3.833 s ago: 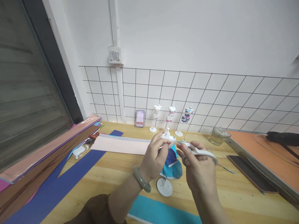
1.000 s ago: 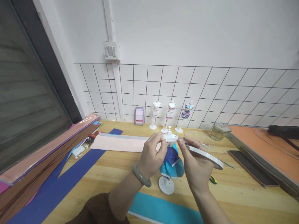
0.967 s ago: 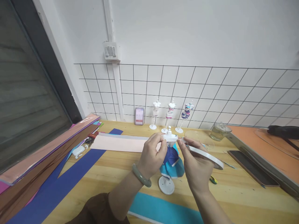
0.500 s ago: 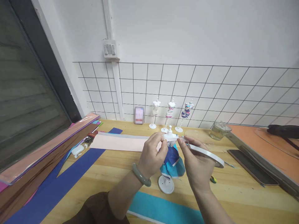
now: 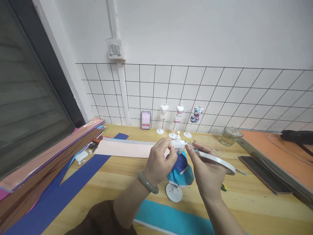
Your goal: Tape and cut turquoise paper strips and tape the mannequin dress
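Observation:
A small white mannequin [image 5: 178, 142] stands on a round white base, dressed in a dark blue and turquoise paper skirt [image 5: 182, 174]. White tape runs across its chest. My left hand [image 5: 161, 160] pinches the tape's left end at the mannequin's shoulder, thumb and index finger together. At the other side my right hand [image 5: 207, 169] grips the roll of white tape [image 5: 220, 160], its thumb close to the mannequin's right side. The fingers behind the roll are partly hidden.
Three small mannequins [image 5: 179, 114] and a phone [image 5: 146, 120] stand by the wall. Pink [image 5: 124, 148], blue [image 5: 73, 186] and turquoise strips [image 5: 171, 217] lie around. A glass cup [image 5: 230, 136], dark phone [image 5: 264, 174], earphone case [image 5: 81, 156] and scissors [image 5: 94, 143] are on the table.
Both hands stay almost in place at the mannequin. The tape roll has shifted very slightly to the right, and the view has moved a little.

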The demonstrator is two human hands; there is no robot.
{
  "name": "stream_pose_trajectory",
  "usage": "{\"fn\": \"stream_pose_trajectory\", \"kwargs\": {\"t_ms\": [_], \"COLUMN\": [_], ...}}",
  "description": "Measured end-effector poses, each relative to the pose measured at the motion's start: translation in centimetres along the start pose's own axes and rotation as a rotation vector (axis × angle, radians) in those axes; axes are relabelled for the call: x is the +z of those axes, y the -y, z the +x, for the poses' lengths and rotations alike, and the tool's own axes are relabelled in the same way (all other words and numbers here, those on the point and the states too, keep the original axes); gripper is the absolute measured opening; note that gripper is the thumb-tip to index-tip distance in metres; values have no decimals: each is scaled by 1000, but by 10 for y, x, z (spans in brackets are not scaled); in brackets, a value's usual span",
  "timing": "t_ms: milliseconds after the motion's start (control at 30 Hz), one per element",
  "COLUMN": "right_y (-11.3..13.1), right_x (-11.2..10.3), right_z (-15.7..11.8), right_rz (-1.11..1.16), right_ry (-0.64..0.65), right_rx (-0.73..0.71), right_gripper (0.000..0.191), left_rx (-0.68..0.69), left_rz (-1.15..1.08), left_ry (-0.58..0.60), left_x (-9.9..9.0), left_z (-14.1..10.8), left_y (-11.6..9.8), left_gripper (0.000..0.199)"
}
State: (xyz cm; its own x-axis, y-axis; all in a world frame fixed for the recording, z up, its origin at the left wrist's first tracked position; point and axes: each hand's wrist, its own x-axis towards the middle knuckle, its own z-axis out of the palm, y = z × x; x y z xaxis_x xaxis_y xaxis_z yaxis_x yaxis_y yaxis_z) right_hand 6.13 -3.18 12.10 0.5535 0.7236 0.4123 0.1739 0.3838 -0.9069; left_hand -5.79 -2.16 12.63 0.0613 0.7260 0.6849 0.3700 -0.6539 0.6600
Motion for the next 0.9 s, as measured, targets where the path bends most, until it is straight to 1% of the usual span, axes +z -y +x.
{"fn": "stream_pose_trajectory", "kwargs": {"t_ms": [167, 267, 333, 433, 567, 633, 733, 900], "right_y": [2, 2, 1, -1, 0, 1, 4, 4], "right_x": [0, -1, -1, -1, -1, -1, -2, -3], "right_z": [-1, 0, 1, 1, -1, -2, -3, -3], "right_rz": [2, 15, 30, 67, 97, 80, 57, 55], "right_ry": [11, 25, 32, 51, 86, 92, 97, 88], "right_rx": [12, 13, 16, 8, 2, -8, -8, 10], "right_gripper": [31, 32, 32, 30, 27, 24, 21, 20], "left_rx": [17, -4, -51, -151, -256, -277, -301, -342], "left_rz": [19, 12, -36, -173, -311, -330, -374, -438], "left_ry": [4, 4, 5, -2, -43, -45, -25, 0], "left_x": [-1, -2, -2, 0, 4, 4, 3, 1], "left_z": [-1, -2, -2, -3, -2, -2, -1, 0], "left_y": [-1, -1, -1, -2, -2, -2, 0, 3], "left_gripper": [14, 15, 17, 18, 29, 32, 28, 25]}}
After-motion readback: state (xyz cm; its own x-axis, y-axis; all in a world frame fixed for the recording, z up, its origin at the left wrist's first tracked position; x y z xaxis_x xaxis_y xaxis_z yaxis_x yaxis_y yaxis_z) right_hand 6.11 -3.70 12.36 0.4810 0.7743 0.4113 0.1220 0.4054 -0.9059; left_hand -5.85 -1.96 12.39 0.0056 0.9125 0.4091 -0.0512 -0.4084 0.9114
